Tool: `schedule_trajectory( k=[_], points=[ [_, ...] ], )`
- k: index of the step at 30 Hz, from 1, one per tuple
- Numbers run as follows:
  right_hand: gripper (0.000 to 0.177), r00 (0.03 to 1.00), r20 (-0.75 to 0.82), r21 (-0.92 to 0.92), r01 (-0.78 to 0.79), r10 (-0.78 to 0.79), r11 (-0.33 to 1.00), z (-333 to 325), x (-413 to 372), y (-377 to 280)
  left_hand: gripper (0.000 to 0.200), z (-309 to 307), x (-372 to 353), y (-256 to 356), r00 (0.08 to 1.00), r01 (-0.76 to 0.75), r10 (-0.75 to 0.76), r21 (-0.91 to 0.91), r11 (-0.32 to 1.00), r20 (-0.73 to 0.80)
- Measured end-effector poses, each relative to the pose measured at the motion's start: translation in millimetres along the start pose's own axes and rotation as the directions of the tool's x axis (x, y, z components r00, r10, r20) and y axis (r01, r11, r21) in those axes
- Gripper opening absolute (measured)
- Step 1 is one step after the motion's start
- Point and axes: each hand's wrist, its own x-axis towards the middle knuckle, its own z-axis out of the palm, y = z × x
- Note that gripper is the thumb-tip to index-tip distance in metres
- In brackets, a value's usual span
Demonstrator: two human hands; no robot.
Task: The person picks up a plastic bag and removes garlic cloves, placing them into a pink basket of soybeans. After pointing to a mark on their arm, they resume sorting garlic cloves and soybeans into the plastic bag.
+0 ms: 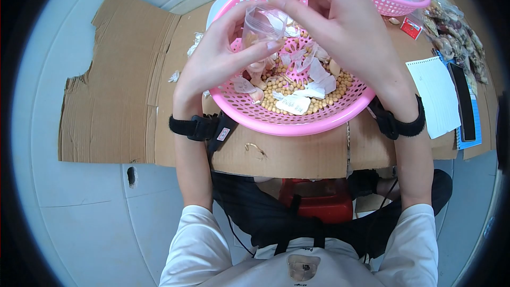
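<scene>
**Both hands on a small clear bag over the pink basket**

A torn cardboard sheet (117, 101) carries everything, and its left half lies bare. Near its middle, your left hand (215, 61) pinches the clear plastic bag (260, 21) between thumb and fingertips, from below and from the side. The bag hangs right over the pink basket (297, 127), so anything that spills would likely land among the soybeans (324, 101), papery scraps and white label (293, 104) inside. Your right hand (345, 32) arches over from above, fingertips pressed onto the bag's top edge. Toward the far right corner sits a second pink basket (404, 0), and a notepad (435, 95) lies along the right edge.
</scene>
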Motion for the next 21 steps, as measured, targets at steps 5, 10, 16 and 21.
schedule_trajectory(
  k=[5, 10, 16, 21],
  points=[
    [0.02, 0.96, 0.021, 0.22, -0.277, 0.28, 0.935, -8.3, 6.4, -9.5, 0.066, 0.4, -0.6, 3.4, 1.0, 0.02, -0.02, 0.021, 1.0, 0.007],
    [0.024, 0.994, 0.094, 0.24, -0.074, 0.053, 0.968, -7.7, 4.2, 3.0, 0.065, -0.1, -0.5, 4.3, 1.0, 0.015, -0.015, 0.013, 1.0, 0.022],
    [0.028, 0.981, -0.029, 0.063, -0.187, 0.189, 0.98, 4.5, 4.4, 23.7, 0.054, -0.3, 1.6, 7.7, 0.999, -0.017, 0.016, -0.016, 1.0, -0.028],
    [0.025, 0.978, 0.207, -0.156, -0.001, 0.034, 0.988, 21.8, -14.8, 46.0, 0.045, -1.4, 4.0, 7.0, 0.969, -0.028, 0.005, -0.09, 0.996, -0.248]
  ],
)
